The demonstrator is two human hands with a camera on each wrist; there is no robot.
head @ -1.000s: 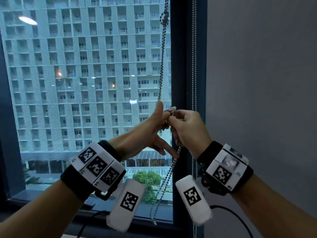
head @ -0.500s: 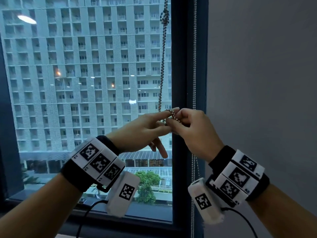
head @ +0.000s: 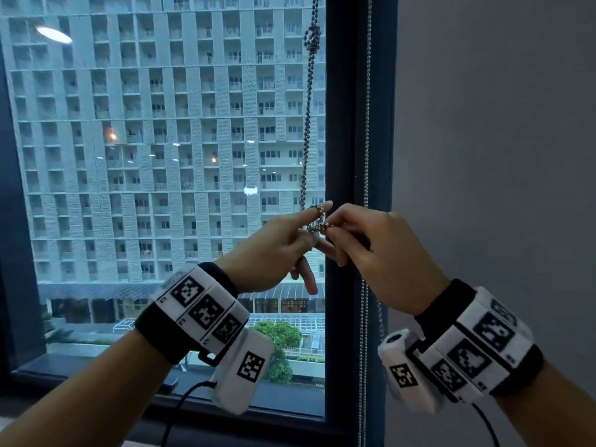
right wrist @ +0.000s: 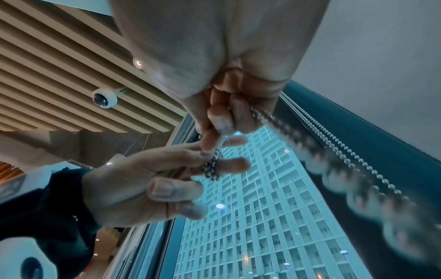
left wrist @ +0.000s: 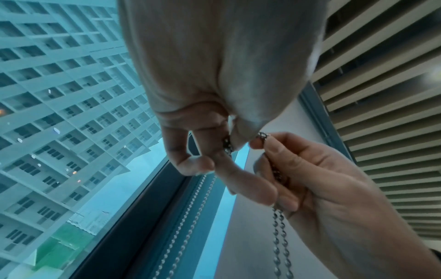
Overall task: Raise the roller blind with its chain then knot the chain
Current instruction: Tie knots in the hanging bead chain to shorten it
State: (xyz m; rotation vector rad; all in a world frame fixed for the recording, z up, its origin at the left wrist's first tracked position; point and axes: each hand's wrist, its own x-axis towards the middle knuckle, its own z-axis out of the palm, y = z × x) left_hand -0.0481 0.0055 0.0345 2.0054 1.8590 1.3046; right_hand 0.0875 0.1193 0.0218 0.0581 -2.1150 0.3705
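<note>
Seemingly the blind is up; left hand (head: pixel 274 250) wears a chain (head: pixel 306 130) loop on its forefinger, right hand (head: pixel 364 243) pinches the slack, knot unfinished.

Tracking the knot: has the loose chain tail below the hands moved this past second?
Yes. The chain tail swung right: from in front of the glass, left of the window frame, to the frame's right edge below the right hand.

Your left hand (head: pixel 274 243) reaches out, index finger straight with chain (head: pixel 317 217) looped over it; just beside, your right hand (head: pixel 371 246) curls, thumb and fingertips pinching that loop.
</note>
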